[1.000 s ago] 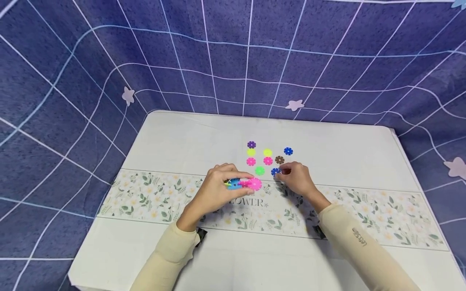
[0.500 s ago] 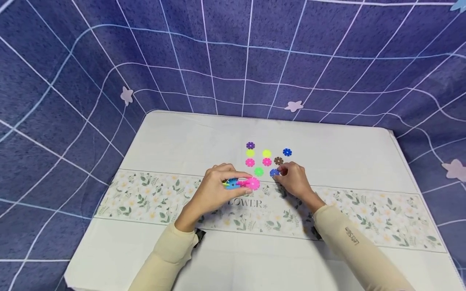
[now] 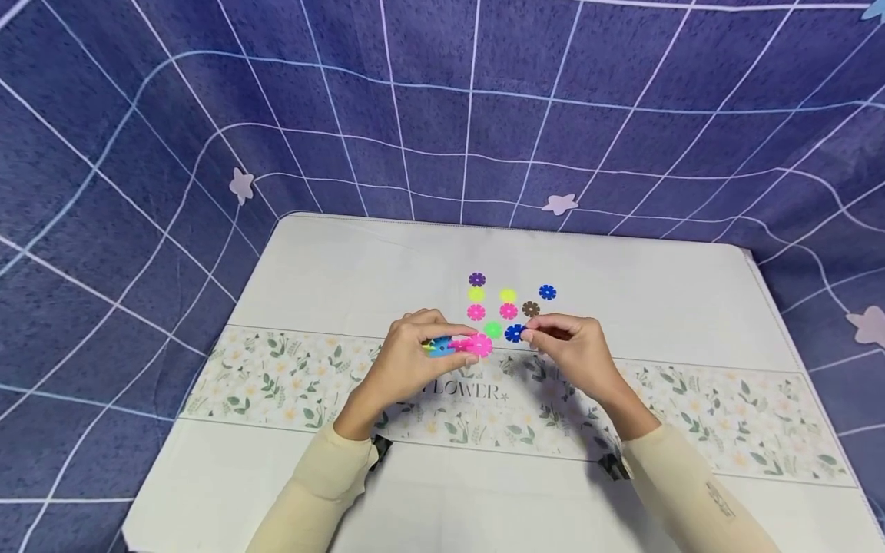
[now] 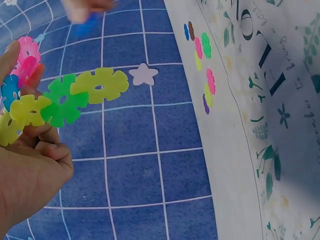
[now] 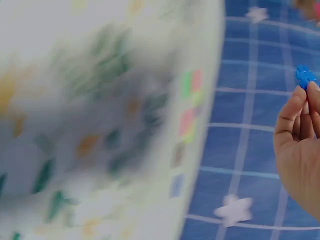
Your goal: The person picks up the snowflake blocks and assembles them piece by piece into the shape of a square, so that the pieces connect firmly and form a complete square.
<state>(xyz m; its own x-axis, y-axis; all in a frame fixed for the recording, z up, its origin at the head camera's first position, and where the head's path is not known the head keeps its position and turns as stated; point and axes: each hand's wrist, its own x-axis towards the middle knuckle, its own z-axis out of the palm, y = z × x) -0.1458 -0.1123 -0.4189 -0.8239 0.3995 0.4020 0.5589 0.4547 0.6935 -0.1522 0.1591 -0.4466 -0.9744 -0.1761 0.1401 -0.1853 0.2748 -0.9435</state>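
My left hand (image 3: 396,367) grips a joined chain of notched plastic discs (image 4: 64,102) between thumb and fingers. Pink, blue, yellow and green discs show in the left wrist view, slotted into one another at angles. A pink disc (image 3: 482,346) forms the end facing my right hand. Between thumb and fingertips my right hand (image 3: 583,355) pinches a dark blue notched disc (image 3: 513,332), raised off the table in the right wrist view. The blue disc and the chain are apart. My left fingers partly hide the chain in the head view.
Loose discs lie beyond my hands: purple (image 3: 477,279), two yellow, two pink (image 3: 508,311), green (image 3: 492,329), brown (image 3: 531,309) and blue (image 3: 548,292). They rest on a white table cover (image 3: 359,269) with a flowered band. A blue gridded curtain (image 3: 429,115) stands behind.
My right hand has picked the blue disc up from the table and brought it slightly left, toward the chain. My left hand keeps its hold, almost still.
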